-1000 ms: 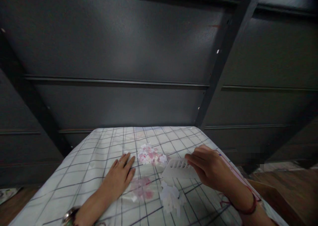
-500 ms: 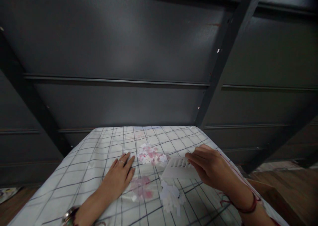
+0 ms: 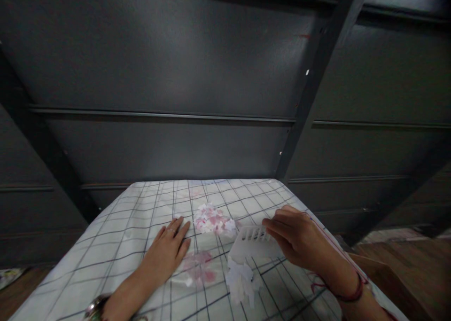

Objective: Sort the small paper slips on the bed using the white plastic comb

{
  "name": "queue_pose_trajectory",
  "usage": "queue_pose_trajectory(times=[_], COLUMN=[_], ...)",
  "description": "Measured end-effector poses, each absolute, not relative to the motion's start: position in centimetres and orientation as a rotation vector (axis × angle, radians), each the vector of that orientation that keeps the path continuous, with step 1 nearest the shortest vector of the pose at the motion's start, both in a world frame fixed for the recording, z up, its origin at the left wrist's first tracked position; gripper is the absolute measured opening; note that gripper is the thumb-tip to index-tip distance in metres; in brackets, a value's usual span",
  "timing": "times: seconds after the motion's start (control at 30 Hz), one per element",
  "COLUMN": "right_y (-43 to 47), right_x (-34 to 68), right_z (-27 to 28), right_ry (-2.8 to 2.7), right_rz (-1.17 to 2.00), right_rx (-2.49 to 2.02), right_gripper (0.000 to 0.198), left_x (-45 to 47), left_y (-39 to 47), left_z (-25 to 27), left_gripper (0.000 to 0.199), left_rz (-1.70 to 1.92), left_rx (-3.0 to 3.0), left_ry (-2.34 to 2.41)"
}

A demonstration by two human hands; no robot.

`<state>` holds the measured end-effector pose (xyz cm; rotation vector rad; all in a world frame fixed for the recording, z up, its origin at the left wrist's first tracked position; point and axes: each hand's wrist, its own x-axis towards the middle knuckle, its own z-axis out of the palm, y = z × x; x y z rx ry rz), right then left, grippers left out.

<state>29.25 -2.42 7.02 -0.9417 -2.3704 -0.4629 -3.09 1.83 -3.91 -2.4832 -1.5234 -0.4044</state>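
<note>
My left hand (image 3: 168,246) lies flat on the checked tablecloth (image 3: 116,236), fingers spread, holding nothing. Between finger and thumb, my right hand (image 3: 296,236) grips a white slotted plastic piece (image 3: 255,249) by its right end. The lower edge of that piece is over or against a heap of white paper scraps (image 3: 242,285); whether they touch is unclear. Farther back, to the right of my left fingertips, is a pile of pink and white paper scraps (image 3: 213,219). A pink-stained wet-looking patch (image 3: 200,267) shows on the cloth near my left thumb.
Behind the table rises a dark grey metal panel wall (image 3: 176,147) with a slanting post (image 3: 306,100). Low at the right, below table height, stands a brown box (image 3: 387,278) on a wooden floor (image 3: 419,260).
The slotted piece has tipped and dropped slightly over the white scraps, still in my right hand. My left hand stays in place on the cloth.
</note>
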Motion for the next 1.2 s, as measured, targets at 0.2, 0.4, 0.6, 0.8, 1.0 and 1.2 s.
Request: queue_pose_trajectory(times=[0.2, 0.4, 0.6, 0.8, 1.0, 1.2], right_y=[-1.8, -1.6, -2.1, -1.8, -1.9, -1.8], right_x=[30.0, 29.0, 28.4, 28.1, 27.8, 27.9], right_z=[6.9, 6.5, 6.9, 6.3, 6.0, 5.7], right_ry=[-2.298, -2.253, -2.233, -2.201, -2.277, -2.266], right_rz=[-0.552, -0.703, -0.648, -0.716, -0.705, -0.755], right_rx=[-0.936, -0.962, -0.897, -0.919, -0.855, -0.873], right_gripper=[0.021, 0.023, 0.023, 0.024, 0.027, 0.03], left_x=[-2.9, -2.9, -3.0, -3.1, -2.9, -3.1], left_y=[1.7, 1.6, 1.6, 1.7, 1.7, 1.8], left_z=[-3.6, -3.6, -3.6, -3.7, -3.5, -4.1], left_gripper=[0.043, 0.043, 0.043, 0.043, 0.044, 0.043], left_rz=[-0.367, -0.402, -0.416, -0.434, -0.412, -0.441], left_rx=[-2.485, -2.49, -2.51, -2.503, -2.511, -2.491], left_ry=[-1.533, -1.536, -1.543, -1.532, -1.548, -1.524])
